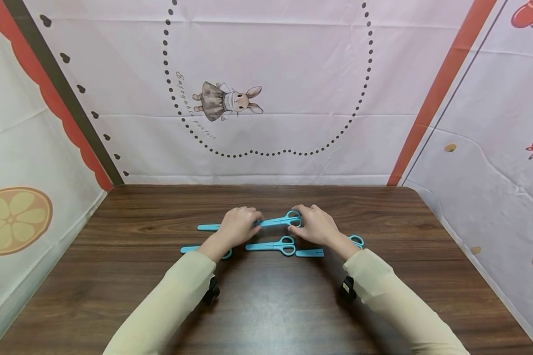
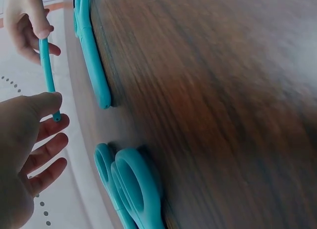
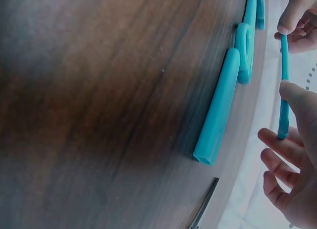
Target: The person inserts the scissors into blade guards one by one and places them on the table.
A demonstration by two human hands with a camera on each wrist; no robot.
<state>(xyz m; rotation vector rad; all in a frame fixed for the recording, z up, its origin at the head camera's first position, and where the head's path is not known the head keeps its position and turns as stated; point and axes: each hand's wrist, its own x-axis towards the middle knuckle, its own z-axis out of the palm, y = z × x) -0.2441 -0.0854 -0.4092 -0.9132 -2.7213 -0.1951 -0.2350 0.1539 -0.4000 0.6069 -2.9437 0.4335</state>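
Both hands hold one pair of light blue scissors over the table, its blades covered by a blue sheath. My left hand pinches the sheath's tip end between thumb and fingers. At the other end, my right hand pinches the handle loops. The left wrist view shows the scissors edge-on, stretched between the left hand and the right hand. In the right wrist view the right thumb lies on the handle, with the other fingers loosely curled below.
More sheathed scissors lie in front of the hands; another pair is partly under the left wrist. A blue sheath piece shows beside the left hand. One loose sheath lies near the right wrist, by scissors with a bare blade.
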